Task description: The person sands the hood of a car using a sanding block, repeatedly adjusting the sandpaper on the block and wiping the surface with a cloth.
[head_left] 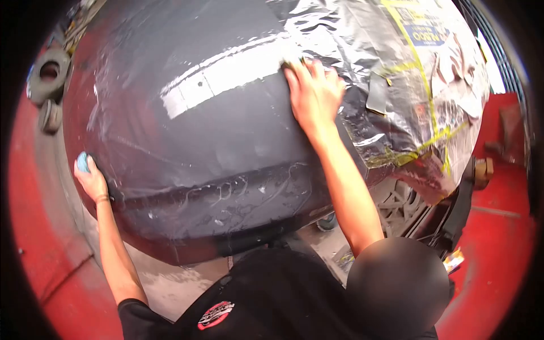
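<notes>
A large dark grey car body panel, glossy on top and streaked with wet-looking runs along its lower edge, fills the middle. At its left edge, my left hand is closed around a light-blue piece that looks like a sponge or folded cloth. My right hand presses on the upper right of the panel, beside the masking plastic. Its fingers are bent over something small at the fingertips, partly hidden and blown out by glare. A loose grey sheet, perhaps sandpaper, lies on the plastic to its right.
Printed paper with yellow tape covers the body's right side. Tires stand on the left by the red floor. A wheel sits under the covering at lower right. A blurred round shape hides the bottom right.
</notes>
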A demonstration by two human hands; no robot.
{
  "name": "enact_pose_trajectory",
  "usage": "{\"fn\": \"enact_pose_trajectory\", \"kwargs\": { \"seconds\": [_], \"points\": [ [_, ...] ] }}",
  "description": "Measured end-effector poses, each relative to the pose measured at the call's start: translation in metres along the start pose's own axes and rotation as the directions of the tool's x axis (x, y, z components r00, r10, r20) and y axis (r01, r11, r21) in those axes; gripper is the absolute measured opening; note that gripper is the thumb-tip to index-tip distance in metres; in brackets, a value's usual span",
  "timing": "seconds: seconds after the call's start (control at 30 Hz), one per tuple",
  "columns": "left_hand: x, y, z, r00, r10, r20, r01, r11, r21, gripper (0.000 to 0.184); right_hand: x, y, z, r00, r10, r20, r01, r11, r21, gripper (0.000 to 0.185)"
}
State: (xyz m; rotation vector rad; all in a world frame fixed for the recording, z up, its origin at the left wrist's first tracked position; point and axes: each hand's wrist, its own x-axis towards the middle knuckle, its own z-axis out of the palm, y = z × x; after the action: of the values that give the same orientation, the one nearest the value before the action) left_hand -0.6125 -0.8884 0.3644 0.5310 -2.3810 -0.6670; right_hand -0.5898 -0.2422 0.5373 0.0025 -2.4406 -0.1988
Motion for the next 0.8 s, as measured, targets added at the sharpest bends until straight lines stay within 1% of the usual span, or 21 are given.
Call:
{"fn": "enact_pose_trajectory", "kwargs": {
  "seconds": [0.03,0.07,0.1,0.13,0.2,0.23,0.33,0.4,0.43,0.5,0.53,0.57,0.63,0.67,0.73,0.8],
  "points": [
    [0.002,-0.011,0.005,1.0,0.026,-0.004,-0.026,1.0,-0.003,0.075,-0.032,0.01,-0.028,0.999,0.036,0.032,-0.036,0.999,-0.019,0.032],
    [0.005,-0.017,0.007,0.999,0.045,-0.009,-0.045,0.999,-0.004,0.074,-0.062,0.021,-0.053,0.991,0.1,0.088,-0.101,0.995,0.009,0.038],
    [0.003,-0.009,0.005,1.0,0.0,-0.006,0.0,1.0,-0.005,0.073,-0.087,0.031,-0.072,0.986,0.127,0.105,-0.128,0.992,0.002,0.043],
    [0.003,-0.007,0.005,1.0,-0.01,0.001,0.01,1.0,0.001,0.073,-0.101,0.032,-0.086,0.977,0.157,0.146,-0.158,0.987,-0.004,0.043],
    [0.003,-0.004,0.004,0.999,-0.034,0.01,0.034,0.999,0.019,0.072,-0.091,0.022,-0.068,0.98,0.185,0.078,-0.188,0.981,0.04,0.041],
    [0.002,-0.003,0.005,1.0,-0.028,-0.011,0.028,0.999,0.024,0.071,-0.07,0.015,-0.048,0.986,0.166,0.026,-0.167,0.985,0.048,0.037],
    [0.004,-0.003,0.001,0.999,-0.028,0.018,0.028,1.0,0.0,0.071,0.006,-0.004,0.018,0.994,0.085,-0.071,-0.081,0.995,0.056,0.029],
    [0.005,-0.007,0.0,1.0,0.0,0.012,0.0,1.0,0.02,0.071,0.018,-0.009,0.023,0.993,0.115,0.004,-0.115,0.993,0.038,0.027],
    [0.006,-0.01,0.001,1.0,0.019,0.017,-0.019,0.999,0.027,0.071,0.004,0.0,0.013,0.994,0.109,-0.001,-0.108,0.993,0.055,0.028],
    [0.01,-0.019,0.006,0.999,0.025,0.021,-0.025,1.0,0.009,0.07,-0.046,0.022,-0.034,0.995,0.099,0.014,-0.099,0.995,0.015,0.031],
    [0.011,-0.021,0.005,0.999,0.023,0.023,-0.023,1.0,0.001,0.07,-0.078,0.034,-0.062,0.993,0.12,0.014,-0.121,0.991,0.053,0.037],
    [0.011,-0.019,0.005,0.999,-0.008,0.048,0.01,0.999,-0.036,0.071,-0.113,0.048,-0.088,0.981,0.166,0.101,-0.17,0.985,0.034,0.044],
    [0.008,-0.011,0.005,1.0,-0.016,0.017,0.015,1.0,0.027,0.072,-0.157,0.065,-0.123,0.965,0.205,0.161,-0.218,0.974,0.068,0.041],
    [0.007,-0.009,0.005,1.0,-0.02,0.0,0.02,0.998,0.06,0.073,-0.152,0.064,-0.121,0.97,0.196,0.144,-0.207,0.976,0.07,0.041],
    [0.012,-0.015,0.01,1.0,0.018,0.005,-0.018,0.999,0.043,0.074,-0.129,0.053,-0.099,0.979,0.175,0.104,-0.184,0.979,0.082,0.041],
    [0.008,-0.017,0.005,0.999,0.04,0.024,-0.041,0.998,0.037,0.075,-0.078,0.036,-0.061,0.992,0.107,0.072,-0.117,0.983,0.144,0.036]
  ]
}}
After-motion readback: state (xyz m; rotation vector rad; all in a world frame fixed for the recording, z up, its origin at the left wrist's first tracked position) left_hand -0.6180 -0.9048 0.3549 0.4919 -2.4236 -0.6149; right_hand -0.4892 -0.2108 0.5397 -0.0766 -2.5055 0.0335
